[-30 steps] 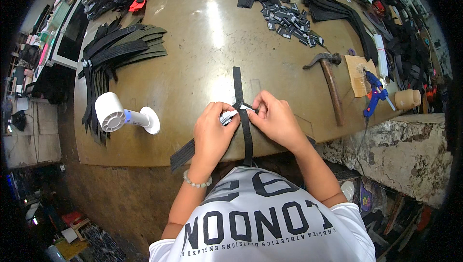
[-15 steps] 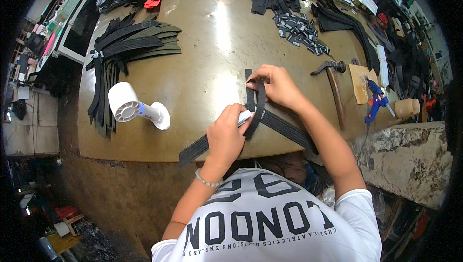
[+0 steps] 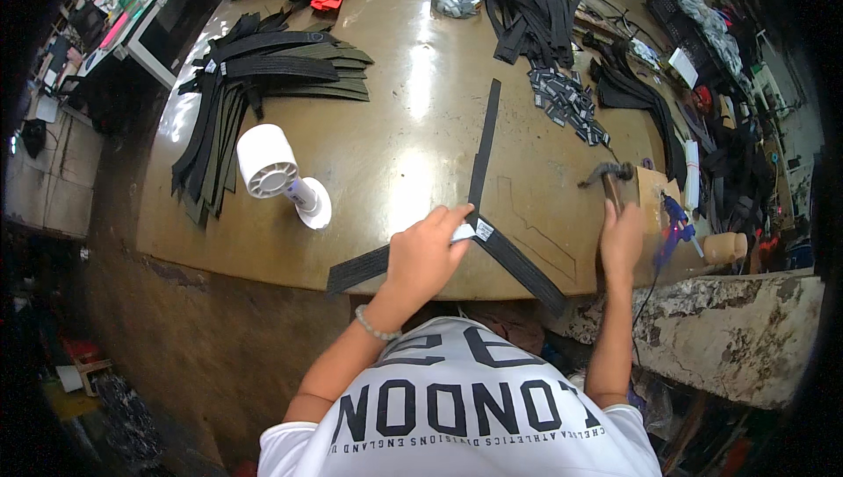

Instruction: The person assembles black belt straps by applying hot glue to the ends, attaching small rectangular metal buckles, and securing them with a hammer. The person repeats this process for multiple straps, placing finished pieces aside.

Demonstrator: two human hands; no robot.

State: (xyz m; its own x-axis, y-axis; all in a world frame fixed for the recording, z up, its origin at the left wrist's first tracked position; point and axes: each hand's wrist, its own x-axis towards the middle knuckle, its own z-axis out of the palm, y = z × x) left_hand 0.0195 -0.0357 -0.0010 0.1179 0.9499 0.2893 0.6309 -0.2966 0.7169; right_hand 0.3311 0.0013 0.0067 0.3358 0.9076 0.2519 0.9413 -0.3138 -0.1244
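My left hand (image 3: 428, 253) pressing flat on the folded black strap (image 3: 481, 161) at frame centre, my right hand (image 3: 620, 240) closed around the hammer (image 3: 608, 180) handle at right, white fan (image 3: 279, 173) left on the surface (image 3: 404, 100), strap pile (image 3: 263, 73) upper left.

Folded strap (image 3: 481, 157) lies at centre of the surface (image 3: 404, 108), left hand (image 3: 424, 253) on its bend. Fan (image 3: 277, 170) stands to the left, strap pile (image 3: 255, 73) behind it. Right hand (image 3: 621, 236) rests on hammer (image 3: 608, 183) at right; small tags (image 3: 569, 107) lie behind.
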